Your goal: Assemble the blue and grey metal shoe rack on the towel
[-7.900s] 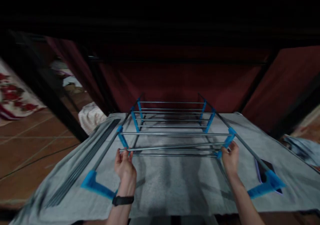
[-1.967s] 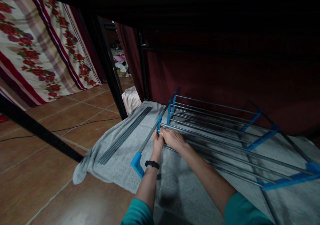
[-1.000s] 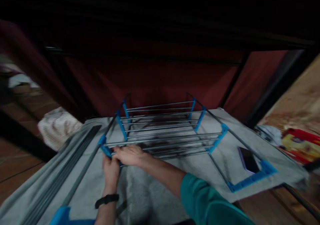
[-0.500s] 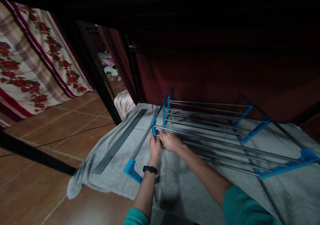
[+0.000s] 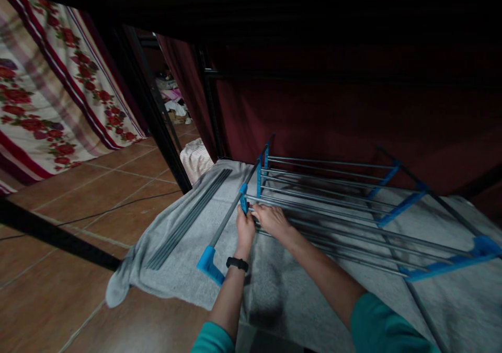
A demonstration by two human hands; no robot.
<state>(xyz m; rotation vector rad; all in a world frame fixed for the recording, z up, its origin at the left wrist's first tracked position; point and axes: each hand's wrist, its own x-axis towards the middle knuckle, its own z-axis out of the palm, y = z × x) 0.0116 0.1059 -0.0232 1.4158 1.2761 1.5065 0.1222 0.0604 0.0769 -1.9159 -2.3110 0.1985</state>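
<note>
A rack of grey metal tubes [image 5: 364,233] and blue plastic brackets lies on its side across a grey blanket. My left hand [image 5: 245,226], with a black band on its wrist, is closed around the blue bracket [image 5: 243,200] on the rack's left side. Close against it, my right hand [image 5: 270,218] pinches the end of a metal tube where it meets that bracket; the fingertips partly hide the joint. Below my hands, a blue corner piece [image 5: 210,263] caps the left upright tube. The right-hand brackets [image 5: 451,264] hold the far tube ends.
Several loose grey tubes [image 5: 190,219] lie side by side on the blanket [image 5: 176,285] at the left. Black metal posts [image 5: 157,117] frame the space, with a dark red curtain [image 5: 333,117] behind. A cable [image 5: 117,206] crosses the tiled floor [image 5: 50,285].
The view has shifted very slightly, so the rack sits a little further right. Both hands stay at the same bracket and tube, with hardly any movement.
</note>
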